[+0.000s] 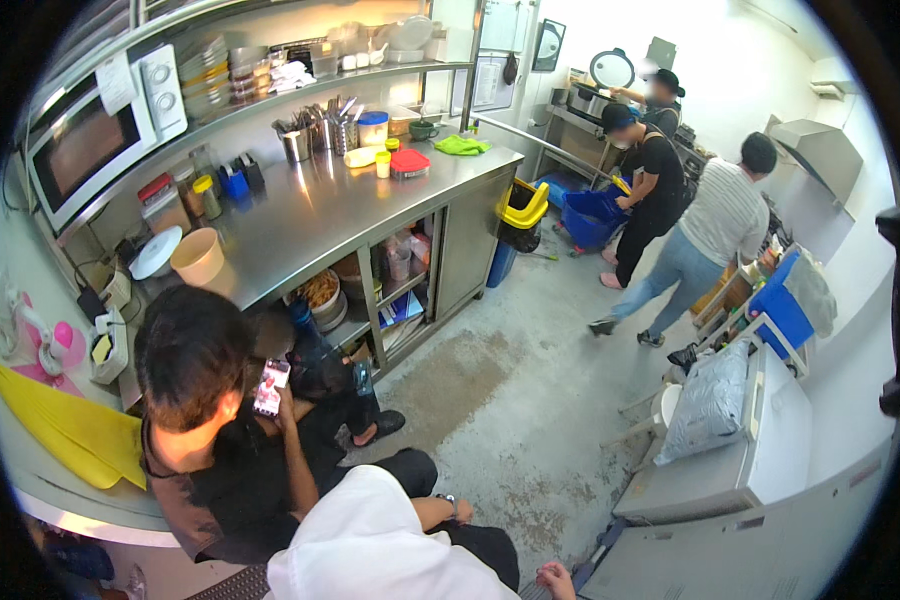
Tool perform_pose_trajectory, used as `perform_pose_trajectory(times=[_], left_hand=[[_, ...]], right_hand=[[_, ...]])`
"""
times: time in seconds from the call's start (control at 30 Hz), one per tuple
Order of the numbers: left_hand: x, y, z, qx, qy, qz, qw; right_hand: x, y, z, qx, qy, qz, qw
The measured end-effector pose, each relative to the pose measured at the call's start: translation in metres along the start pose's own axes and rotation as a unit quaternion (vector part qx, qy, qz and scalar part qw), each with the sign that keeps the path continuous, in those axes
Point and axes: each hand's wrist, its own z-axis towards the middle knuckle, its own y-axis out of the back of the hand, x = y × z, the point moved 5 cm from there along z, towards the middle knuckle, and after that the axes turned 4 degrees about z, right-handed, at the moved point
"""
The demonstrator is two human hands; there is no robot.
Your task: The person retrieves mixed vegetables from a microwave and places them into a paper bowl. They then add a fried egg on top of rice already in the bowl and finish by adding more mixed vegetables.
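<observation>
My left hand (463,511) rests by my knee in black trousers (490,555), below a wide white sleeve (365,520). A watch (448,498) sits on that wrist, and the fingers are too small and hidden to read. At the lower edge, my right hand (555,578) shows only in part, its fingers curled in with nothing visible in them. Close on my left sits a person in dark clothes (235,490), who holds a phone (271,388) with a lit screen.
A steel counter (370,215) with shelves runs along the left. Several people stand farther back, one by a blue bin (592,218). On the right, a grey plastic bag (705,400) lies on a white chest (690,470). The grey floor (530,370) is stained.
</observation>
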Motion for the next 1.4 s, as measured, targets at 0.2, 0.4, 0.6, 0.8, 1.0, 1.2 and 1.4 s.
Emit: perform_pose_trajectory(times=[0.2, 0.4, 0.6, 0.8, 1.0, 1.2, 1.4], left_hand=[[0.099, 0.084, 0.010, -0.215, 0.072, -0.195, 0.954], [0.164, 0.064, -0.041, -0.323, 0.220, -0.579, 0.715], [0.158, 0.135, -0.047, -0.426, 0.248, -0.628, 0.602], [0.165, 0.298, -0.047, -0.634, 0.138, -0.572, 0.501], [0.192, 0.473, -0.137, -0.733, 0.229, -0.170, 0.618], [0.242, 0.602, -0.251, -0.800, 0.268, 0.073, 0.532], [0.289, 0.651, -0.285, -0.760, 0.377, 0.060, 0.526]], right_hand=[[-0.004, 0.105, 0.072, -0.223, -0.015, 0.075, 0.972], [-0.039, 0.171, 0.194, -0.201, -0.077, -0.046, 0.976], [0.134, 0.164, 0.395, -0.060, -0.085, -0.211, 0.972], [0.379, 0.026, 0.560, -0.040, 0.081, -0.396, 0.914], [0.469, -0.172, 0.621, 0.166, 0.165, -0.206, 0.950], [0.485, -0.290, 0.637, 0.300, 0.180, -0.174, 0.920], [0.527, -0.316, 0.637, 0.304, 0.214, -0.197, 0.907]])
